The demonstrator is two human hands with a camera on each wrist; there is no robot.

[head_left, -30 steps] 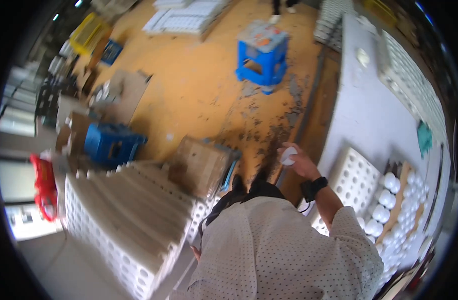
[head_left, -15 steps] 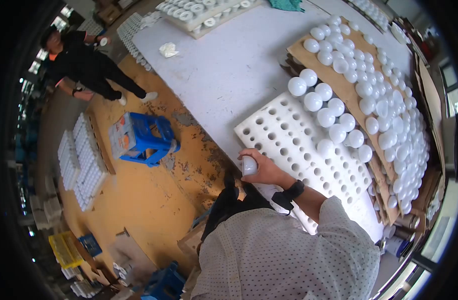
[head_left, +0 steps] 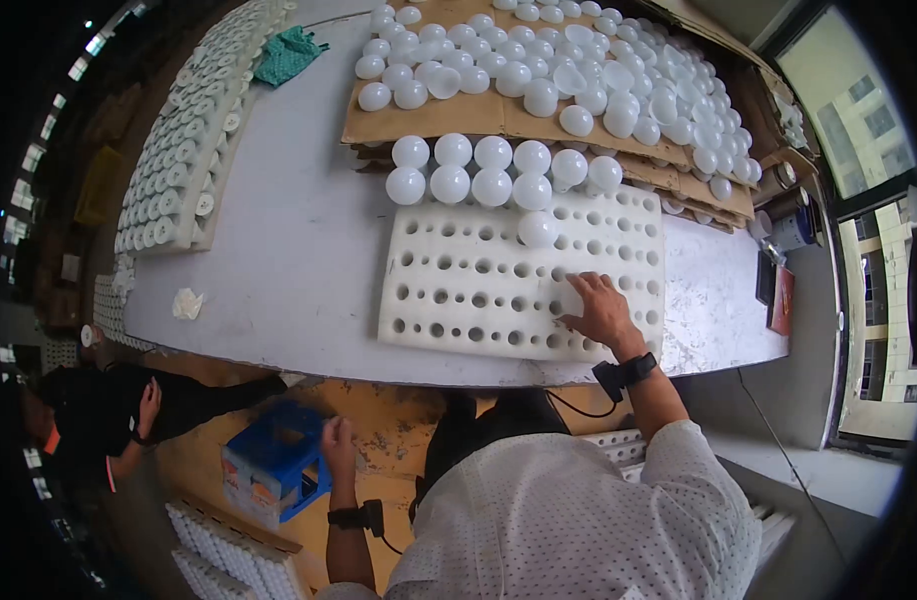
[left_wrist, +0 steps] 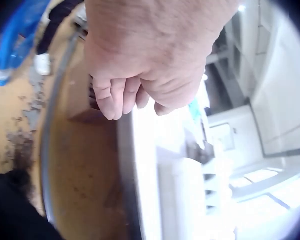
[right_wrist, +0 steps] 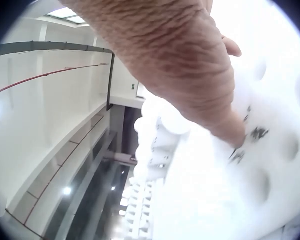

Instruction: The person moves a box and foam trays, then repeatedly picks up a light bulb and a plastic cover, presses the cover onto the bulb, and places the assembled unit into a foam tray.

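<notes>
A white foam tray point(head_left: 459, 315) with rows of round holes lies on the table. Round white bulbs point(head_left: 491, 187) stand along its far side, and a single bulb point(head_left: 539, 230) sits nearer its middle. My right hand point(head_left: 604, 310) is over the tray's right half, fingers spread and no bulb showing in it. The right wrist view has the thumb point(right_wrist: 230, 131) right at the foam, beside dark marks. My left hand point(head_left: 339, 445) hangs at the table's front edge with loosely curled fingers point(left_wrist: 117, 97), nothing visible in them.
Many white globes point(head_left: 539, 95) lie on stacked cardboard point(head_left: 479, 120) at the back. A tray of white parts point(head_left: 164, 190), a green cloth point(head_left: 289, 55) and crumpled white paper point(head_left: 187, 304) are at the left. Beyond the blue stool point(head_left: 279, 455), another person point(head_left: 109, 405) stands.
My view has swung round to face the table. My right hand, which held a white bulb, has moved onto the tray and shows none now. The left hand has come up into view.
</notes>
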